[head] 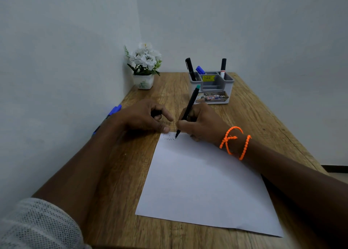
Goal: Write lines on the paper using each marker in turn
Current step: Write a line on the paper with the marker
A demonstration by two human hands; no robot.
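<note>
Right hand clamped on green-capped marker, tip on paper; left hand curled, fingertips pinning top corner. Keep zigzag small, pressure light.

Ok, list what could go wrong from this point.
1. The left hand pins only the far corner of the paper; the free sheet might swivel under the right hand and bend the line.
2. The marker writes close to the paper's far edge, so it could mark the table.
3. The blue marker near the table's left edge may get nudged off.
</note>
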